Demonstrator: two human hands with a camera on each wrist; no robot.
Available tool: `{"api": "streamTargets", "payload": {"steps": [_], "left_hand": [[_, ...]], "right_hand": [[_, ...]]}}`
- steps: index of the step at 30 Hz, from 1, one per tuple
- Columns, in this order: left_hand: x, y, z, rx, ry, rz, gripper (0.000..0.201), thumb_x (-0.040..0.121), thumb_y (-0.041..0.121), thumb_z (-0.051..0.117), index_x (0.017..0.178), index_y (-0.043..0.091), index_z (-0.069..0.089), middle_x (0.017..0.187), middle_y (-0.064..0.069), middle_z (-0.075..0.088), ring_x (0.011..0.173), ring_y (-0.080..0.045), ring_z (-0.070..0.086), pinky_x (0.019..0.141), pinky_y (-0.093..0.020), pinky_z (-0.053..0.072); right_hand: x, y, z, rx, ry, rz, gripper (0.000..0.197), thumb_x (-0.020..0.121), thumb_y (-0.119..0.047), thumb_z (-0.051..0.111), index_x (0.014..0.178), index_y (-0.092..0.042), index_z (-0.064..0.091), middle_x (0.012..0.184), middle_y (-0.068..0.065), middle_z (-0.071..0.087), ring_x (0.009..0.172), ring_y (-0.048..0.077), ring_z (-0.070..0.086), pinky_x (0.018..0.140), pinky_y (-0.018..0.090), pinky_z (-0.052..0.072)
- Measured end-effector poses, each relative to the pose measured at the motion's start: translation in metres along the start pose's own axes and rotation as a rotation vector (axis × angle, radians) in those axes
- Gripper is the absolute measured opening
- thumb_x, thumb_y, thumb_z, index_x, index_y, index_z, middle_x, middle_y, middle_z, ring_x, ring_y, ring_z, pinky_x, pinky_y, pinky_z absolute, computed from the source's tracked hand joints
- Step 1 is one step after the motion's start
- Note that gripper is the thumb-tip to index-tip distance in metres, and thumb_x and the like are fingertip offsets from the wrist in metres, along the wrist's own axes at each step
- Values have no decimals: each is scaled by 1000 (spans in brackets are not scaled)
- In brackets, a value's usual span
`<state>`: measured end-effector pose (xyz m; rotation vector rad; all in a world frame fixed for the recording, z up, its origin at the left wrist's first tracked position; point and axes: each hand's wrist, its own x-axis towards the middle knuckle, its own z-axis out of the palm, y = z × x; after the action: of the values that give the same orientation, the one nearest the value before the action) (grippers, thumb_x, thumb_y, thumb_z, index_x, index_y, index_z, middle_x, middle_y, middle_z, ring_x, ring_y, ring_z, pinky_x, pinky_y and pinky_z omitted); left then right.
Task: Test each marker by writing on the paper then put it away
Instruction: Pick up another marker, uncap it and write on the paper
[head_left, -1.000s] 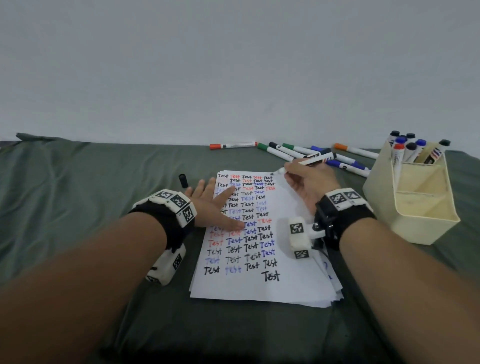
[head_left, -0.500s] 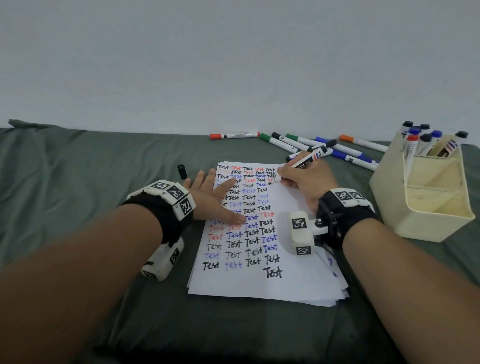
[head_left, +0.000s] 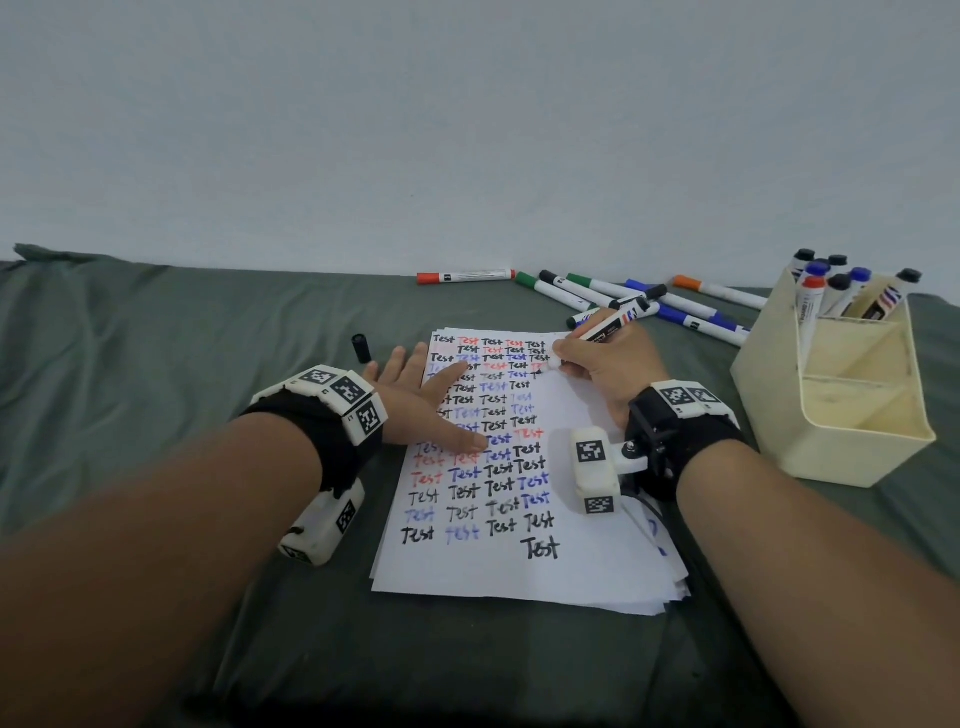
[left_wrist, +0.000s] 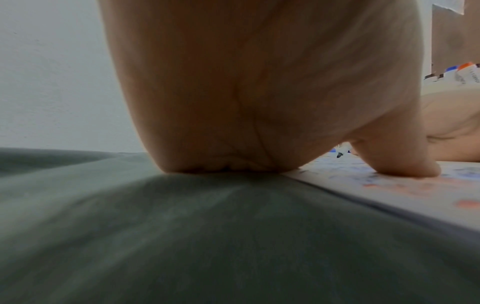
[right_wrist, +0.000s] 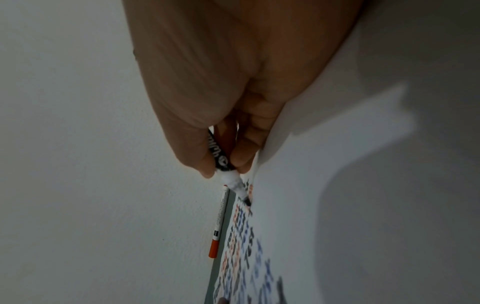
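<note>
A stack of white paper covered in rows of the word "Test" lies on the green cloth. My right hand pinches an uncapped black marker with its tip on the paper's upper right part. In the right wrist view the marker tip touches the paper. My left hand lies flat with fingers spread, pressing the paper's left edge. The left wrist view shows that hand with its thumb on the paper. A black cap lies on the cloth beyond the left hand.
Several capped markers, red, green, black, blue and orange, lie along the back by the wall. A cream organiser at the right holds several markers upright in its rear compartment. Green cloth covers the surface.
My right hand has brought the marker tip down and left, from the paper's top edge to a few rows lower. The left hand has stayed flat on the paper.
</note>
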<state>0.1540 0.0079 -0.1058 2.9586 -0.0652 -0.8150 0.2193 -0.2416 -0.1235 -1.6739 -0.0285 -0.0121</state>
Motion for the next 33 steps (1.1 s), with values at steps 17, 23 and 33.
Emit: {"api": "streamTargets", "payload": {"steps": [17, 23, 33], "left_hand": [[0, -1, 0, 7, -5, -2, 127, 49, 105, 39, 148, 52, -20, 160, -1, -34, 147, -27, -30, 120, -55, -12], [0, -1, 0, 13, -11, -2, 126, 50, 105, 38, 147, 52, -22, 159, -1, -35, 147, -26, -30, 120, -55, -12], [1, -2, 0, 10, -10, -5, 126, 49, 105, 37, 147, 52, -22, 159, -1, -35, 147, -25, -30, 120, -54, -12]], "right_hand": [[1, 5, -1, 20, 70, 14, 16, 78, -5, 81, 68, -14, 73, 78, 12, 76, 66, 17, 72, 66, 28, 61], [0, 4, -2, -13, 84, 11, 9, 80, -8, 80, 74, -10, 73, 70, 8, 74, 61, 12, 68, 66, 30, 58], [-1, 4, -4, -1, 121, -7, 13, 79, -5, 77, 74, -13, 68, 64, 3, 67, 61, 14, 63, 68, 35, 54]]}}
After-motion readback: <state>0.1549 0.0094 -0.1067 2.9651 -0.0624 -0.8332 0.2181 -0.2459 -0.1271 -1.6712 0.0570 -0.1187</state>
